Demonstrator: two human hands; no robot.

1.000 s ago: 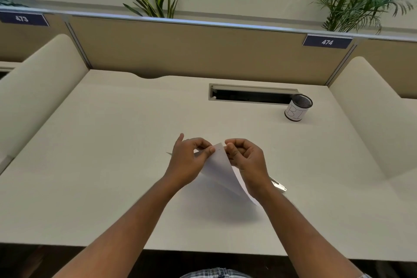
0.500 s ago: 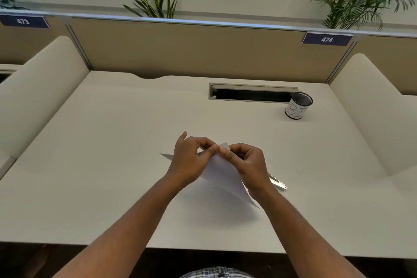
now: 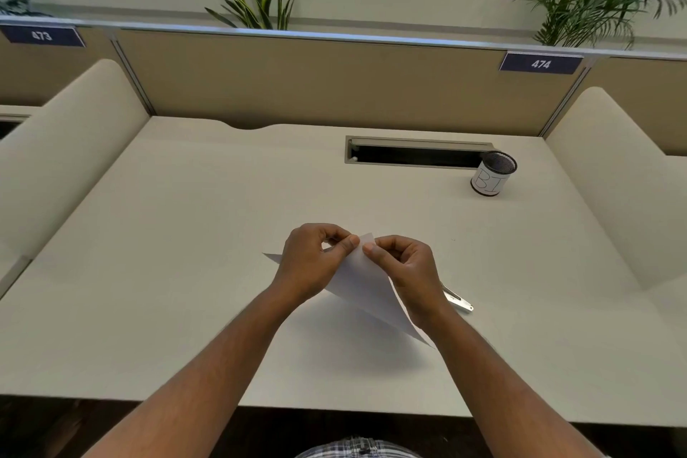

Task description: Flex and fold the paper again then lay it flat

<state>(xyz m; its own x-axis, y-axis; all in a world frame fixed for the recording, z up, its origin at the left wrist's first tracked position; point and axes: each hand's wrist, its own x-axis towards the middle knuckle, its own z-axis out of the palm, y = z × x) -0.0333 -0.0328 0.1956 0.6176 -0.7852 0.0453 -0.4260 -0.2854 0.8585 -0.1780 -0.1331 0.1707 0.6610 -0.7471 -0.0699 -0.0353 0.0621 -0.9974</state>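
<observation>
A white sheet of paper (image 3: 366, 286), folded into a triangle shape, is lifted above the middle of the cream desk (image 3: 186, 253). My left hand (image 3: 312, 260) pinches its top corner between thumb and forefinger. My right hand (image 3: 407, 266) pinches the same corner from the right side, fingers curled. One paper corner sticks out left of my left hand; another points down toward the desk's front edge. The paper casts a shadow on the desk below.
A small silvery tool (image 3: 457, 299) lies on the desk behind my right wrist. A black mesh cup (image 3: 492, 175) with a white label stands at the back right, beside a cable slot (image 3: 416, 154). Padded side dividers (image 3: 63, 152) and a tan back panel (image 3: 334, 82) enclose the desk.
Both hands stay pinched on the paper's top corner. The paper has tipped flatter, and its left corner now shows beyond my left hand.
</observation>
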